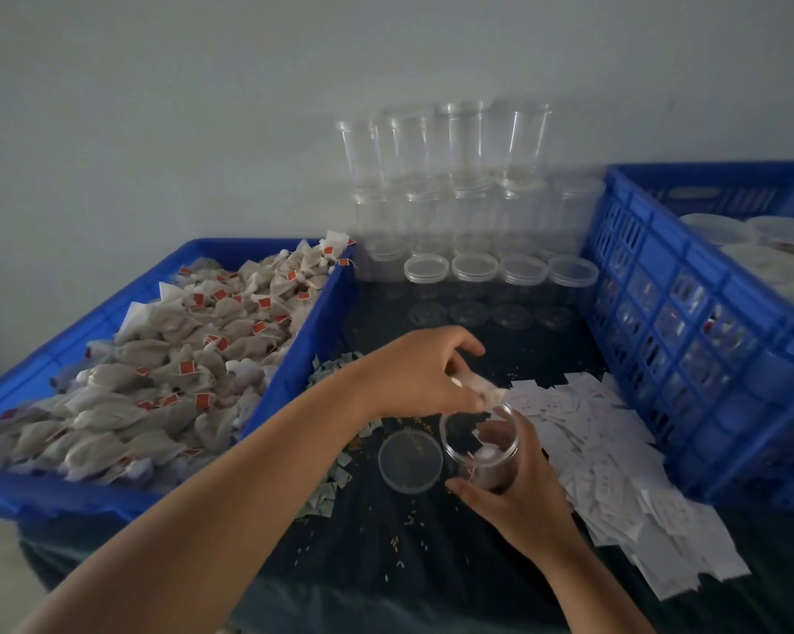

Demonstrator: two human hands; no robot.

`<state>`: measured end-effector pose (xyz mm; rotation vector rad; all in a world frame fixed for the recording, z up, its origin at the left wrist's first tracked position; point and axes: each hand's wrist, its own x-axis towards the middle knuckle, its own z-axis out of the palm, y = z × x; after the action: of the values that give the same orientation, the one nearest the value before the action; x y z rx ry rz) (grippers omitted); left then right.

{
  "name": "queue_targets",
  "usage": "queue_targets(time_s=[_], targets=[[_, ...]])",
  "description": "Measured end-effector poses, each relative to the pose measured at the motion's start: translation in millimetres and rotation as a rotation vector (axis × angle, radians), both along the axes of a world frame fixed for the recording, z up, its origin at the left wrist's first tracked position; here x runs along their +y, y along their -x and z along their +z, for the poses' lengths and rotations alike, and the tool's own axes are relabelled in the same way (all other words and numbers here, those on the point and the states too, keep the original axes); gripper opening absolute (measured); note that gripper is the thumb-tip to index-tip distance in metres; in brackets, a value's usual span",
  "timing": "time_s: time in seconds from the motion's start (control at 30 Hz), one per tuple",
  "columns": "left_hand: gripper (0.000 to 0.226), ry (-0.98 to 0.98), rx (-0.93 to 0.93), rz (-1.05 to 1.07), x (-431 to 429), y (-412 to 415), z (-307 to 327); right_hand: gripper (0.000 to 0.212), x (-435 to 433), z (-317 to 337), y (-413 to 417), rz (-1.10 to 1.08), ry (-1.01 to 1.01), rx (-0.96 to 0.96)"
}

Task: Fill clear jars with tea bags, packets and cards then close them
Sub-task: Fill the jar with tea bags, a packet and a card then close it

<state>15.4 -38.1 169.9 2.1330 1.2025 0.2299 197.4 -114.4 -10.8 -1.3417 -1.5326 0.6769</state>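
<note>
Crumpled papery tea bag [484,392], clear cylindrical jar [466,434]

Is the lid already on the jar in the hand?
No, the lid lies flat on the table beside the open jar that the right hand holds.

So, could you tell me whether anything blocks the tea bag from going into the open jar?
Nothing visible does: the left hand holds the tea bag at the open mouth of the jar, whose lid lies beside it.
</note>
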Motion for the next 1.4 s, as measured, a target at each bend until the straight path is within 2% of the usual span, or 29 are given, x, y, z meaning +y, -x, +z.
queue_targets(time_s=[0.1, 0.2, 0.27, 0.33, 0.43, 0.53, 0.67, 0.77, 0.97, 1.03, 1.1, 1.17, 1.27, 1.33, 1.4], targets=[[0.06, 0.084, 0.025, -0.041, 0, 1, -4, 0.097, 0, 0, 0, 0.017, -0.019, 0.029], [0.037, 0.231, -0.192, 0.01, 7, 18, 1, 0.097, -1, 1, 1, 0.029, -0.016, 0.043], [0.033, 0.108, -0.243, 0.119, 20, 38, 8, 0.095, -2, 0, 0, 0.036, -0.002, 0.064], [0.037, -0.073, -0.223, 0.344, 43, 67, 8, 0.093, -1, -1, 0, 0.044, -0.004, 0.061], [0.038, -0.158, -0.121, 0.618, 77, 119, -3, 0.095, 1, -5, -2, 0.06, -0.012, 0.053], [0.036, -0.126, 0.044, 0.696, 97, 159, -19, 0.097, 2, -9, -2, 0.066, -0.001, 0.052], [0.059, -0.008, 0.334, 0.586, 97, 181, -44, 0.097, 3, -10, -1, 0.058, 0.001, 0.063], [0.053, 0.074, 0.473, 0.49, 90, 188, -65, 0.096, 3, -8, -1, 0.054, 0.002, 0.068], [0.03, 0.072, 0.533, 0.48, 91, 201, -58, 0.096, 4, -9, 0, 0.053, -0.014, 0.069], [0.021, 0.027, 0.488, 0.518, 91, 205, -49, 0.095, 4, -8, 0, 0.052, -0.016, 0.072], [0.013, -0.061, 0.362, 0.595, 89, 209, -39, 0.093, 5, -8, -1, 0.049, -0.018, 0.056], [0.019, -0.125, 0.161, 0.682, 85, 213, -31, 0.091, 5, -9, -2, 0.05, -0.013, 0.056], [0.049, -0.184, -0.062, 0.732, 75, 211, -19, 0.09, 4, -9, -1, 0.053, -0.011, 0.058], [0.05, -0.206, -0.169, 0.787, 68, 204, -9, 0.089, 4, -9, -1, 0.056, -0.014, 0.062], [0.041, -0.22, -0.322, 0.792, 60, 190, -1, 0.09, 4, -8, -1, 0.058, -0.012, 0.073]])
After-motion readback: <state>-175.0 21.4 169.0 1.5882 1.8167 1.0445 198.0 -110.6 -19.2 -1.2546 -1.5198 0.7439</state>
